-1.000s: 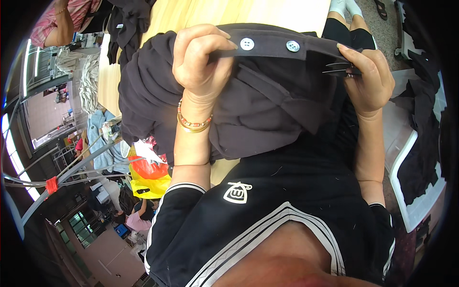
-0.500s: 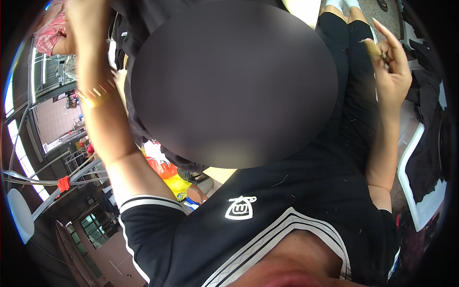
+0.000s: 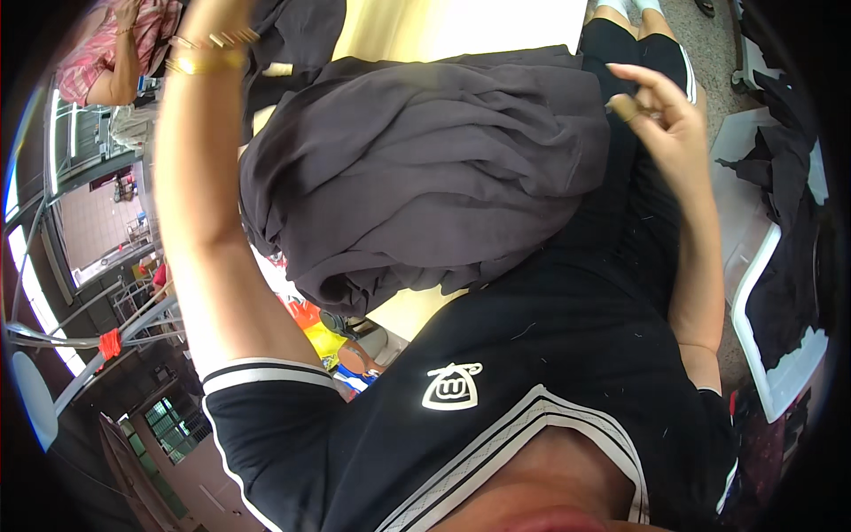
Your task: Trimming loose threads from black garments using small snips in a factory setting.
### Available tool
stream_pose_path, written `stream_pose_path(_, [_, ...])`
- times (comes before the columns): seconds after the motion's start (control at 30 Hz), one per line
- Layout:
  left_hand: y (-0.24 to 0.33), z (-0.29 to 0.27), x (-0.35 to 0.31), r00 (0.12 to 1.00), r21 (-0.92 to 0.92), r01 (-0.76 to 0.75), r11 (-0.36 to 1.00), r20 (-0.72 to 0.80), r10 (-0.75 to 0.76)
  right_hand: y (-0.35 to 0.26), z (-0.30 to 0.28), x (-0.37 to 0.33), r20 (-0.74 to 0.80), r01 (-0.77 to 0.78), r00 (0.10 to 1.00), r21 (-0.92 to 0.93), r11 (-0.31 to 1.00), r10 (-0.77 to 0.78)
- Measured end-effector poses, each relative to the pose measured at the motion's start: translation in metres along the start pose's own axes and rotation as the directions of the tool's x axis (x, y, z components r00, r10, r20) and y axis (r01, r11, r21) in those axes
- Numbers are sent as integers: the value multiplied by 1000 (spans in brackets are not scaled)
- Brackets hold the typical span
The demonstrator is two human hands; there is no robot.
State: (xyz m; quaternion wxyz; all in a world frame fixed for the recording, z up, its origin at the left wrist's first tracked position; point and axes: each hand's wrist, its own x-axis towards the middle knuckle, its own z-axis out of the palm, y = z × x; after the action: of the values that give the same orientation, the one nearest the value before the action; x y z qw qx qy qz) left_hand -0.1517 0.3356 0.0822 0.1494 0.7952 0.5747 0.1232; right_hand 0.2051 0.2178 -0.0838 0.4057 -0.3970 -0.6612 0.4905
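Observation:
A heap of dark grey cloth [image 3: 425, 168] lies in loose folds across a pale table [image 3: 461, 28], close to my body. My left hand [image 3: 217, 12] reaches past its far left side; the top edge of the picture cuts it off, so its fingers are hidden. Gold bracelets [image 3: 208, 58] circle that wrist. Just off the cloth's right end, above my lap, my right hand [image 3: 669, 120] is empty, its index finger stretched out and apart from the thumb. A yellowish-brown covering [image 3: 626, 108] wraps the thumb. More dark cloth [image 3: 297, 40] lies beside my left wrist.
On the right stands a white plastic bin [image 3: 743, 284] with dark cloth [image 3: 784, 239] in it. Red and yellow bags [image 3: 324, 341] lie beneath my left arm. Another person in a pink checked shirt [image 3: 102, 58] is at the far left, near a metal pole [image 3: 133, 332].
A large blurred dark shape that filled the middle is gone; folded cloth and bare tabletop show there. My right hand has moved left toward the cloth. My left forearm has shifted right at the wrist.

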Motion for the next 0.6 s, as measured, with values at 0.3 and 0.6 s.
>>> stream_pose_path(0.3, [52,66,-116,880,-189,18,982,469,74,7,19,-14,337,-171,930,42,984,147])
stream_pose_path(0.6, [94,6,-171,604,-802,-113,587,413,681,-53,-21,-14,703,-1,605,470,883,-374])
